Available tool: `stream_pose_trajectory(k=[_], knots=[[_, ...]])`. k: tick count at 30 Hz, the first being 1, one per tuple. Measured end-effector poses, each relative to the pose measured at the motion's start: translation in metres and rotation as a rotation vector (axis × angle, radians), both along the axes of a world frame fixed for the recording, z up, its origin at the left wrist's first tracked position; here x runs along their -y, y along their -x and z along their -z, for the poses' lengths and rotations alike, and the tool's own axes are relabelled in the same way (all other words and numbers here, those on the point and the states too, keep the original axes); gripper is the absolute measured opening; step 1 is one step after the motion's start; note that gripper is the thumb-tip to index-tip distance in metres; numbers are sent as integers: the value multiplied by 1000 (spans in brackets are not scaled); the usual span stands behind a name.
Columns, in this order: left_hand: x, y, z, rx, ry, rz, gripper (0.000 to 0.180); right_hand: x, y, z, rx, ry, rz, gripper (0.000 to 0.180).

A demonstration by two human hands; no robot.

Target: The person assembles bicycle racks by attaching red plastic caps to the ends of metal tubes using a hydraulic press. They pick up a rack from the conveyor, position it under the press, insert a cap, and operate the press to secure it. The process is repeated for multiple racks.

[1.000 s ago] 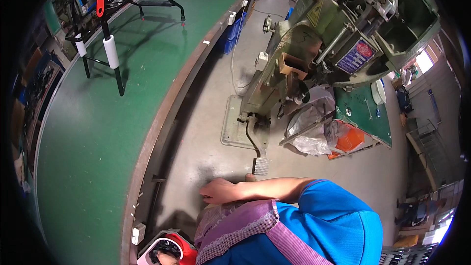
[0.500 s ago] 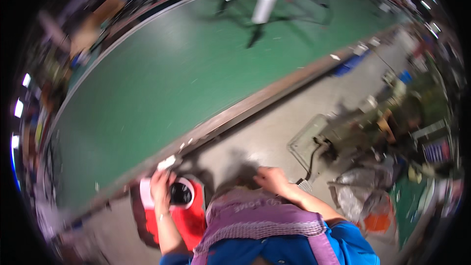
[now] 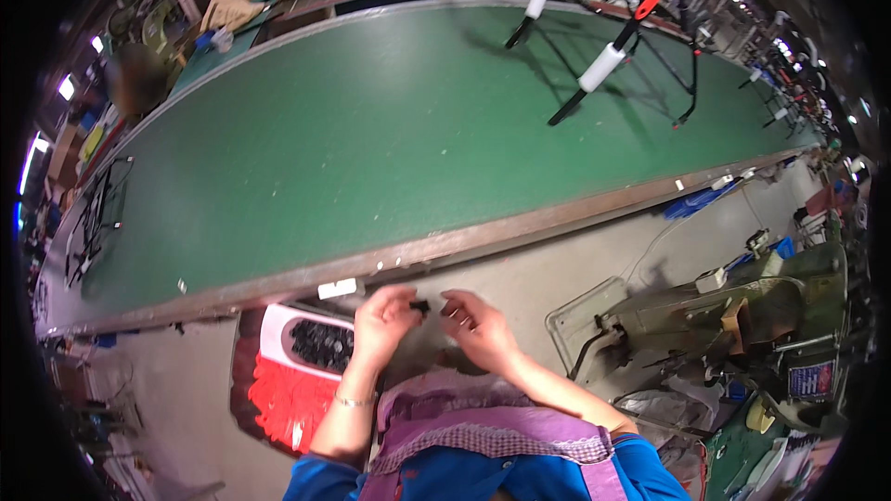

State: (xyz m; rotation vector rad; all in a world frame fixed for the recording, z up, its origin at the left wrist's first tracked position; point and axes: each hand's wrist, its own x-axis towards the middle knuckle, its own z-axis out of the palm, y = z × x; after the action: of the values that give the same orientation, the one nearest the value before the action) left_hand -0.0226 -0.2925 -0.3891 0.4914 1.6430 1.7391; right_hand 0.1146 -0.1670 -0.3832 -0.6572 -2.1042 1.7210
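My left hand (image 3: 385,320) is in front of me, near the table's front edge, with a small black part (image 3: 420,307) pinched at its fingertips. Facing it across a narrow gap is my right hand (image 3: 478,327), its fingers curled inward; whatever they hold, if anything, is too small to make out. Left of my left forearm stands a white container (image 3: 272,339) filled with small black parts (image 3: 321,345). A heap of red pieces (image 3: 283,401) lies beside it, in the same dark bin.
The long green table (image 3: 306,167) stretches ahead. Black frames with white sleeves (image 3: 601,68) stand at its far right, and thin black frames (image 3: 96,213) lie at its left end. To my right are a machine (image 3: 733,315) and clear plastic bags (image 3: 668,399).
My left hand has moved right from above the container and now shows a small black part at its fingertips. The two hands are closer together. My view has turned.
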Motion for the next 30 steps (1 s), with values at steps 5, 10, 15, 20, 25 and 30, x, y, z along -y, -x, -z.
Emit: stream_pose_trajectory(k=[5,10,15,20,25,30], knots=[[0,-7,19,-56,65,61,34,5,8,16,-4,251,-15,20],[-6,-10,37,106,-39,23,28,-3,12,25,26,395,-25,19],[-24,-8,15,34,115,25,24,-22,19,23,33,384,-42,19],[-33,-6,11,62,13,-37,27,-45,37,38,-32,403,-117,16],[-29,-15,6,59,79,-240,21,-72,63,35,-153,-119,-293,18],[-40,-25,20,94,110,-366,22,-139,84,78,-50,-778,-170,38]])
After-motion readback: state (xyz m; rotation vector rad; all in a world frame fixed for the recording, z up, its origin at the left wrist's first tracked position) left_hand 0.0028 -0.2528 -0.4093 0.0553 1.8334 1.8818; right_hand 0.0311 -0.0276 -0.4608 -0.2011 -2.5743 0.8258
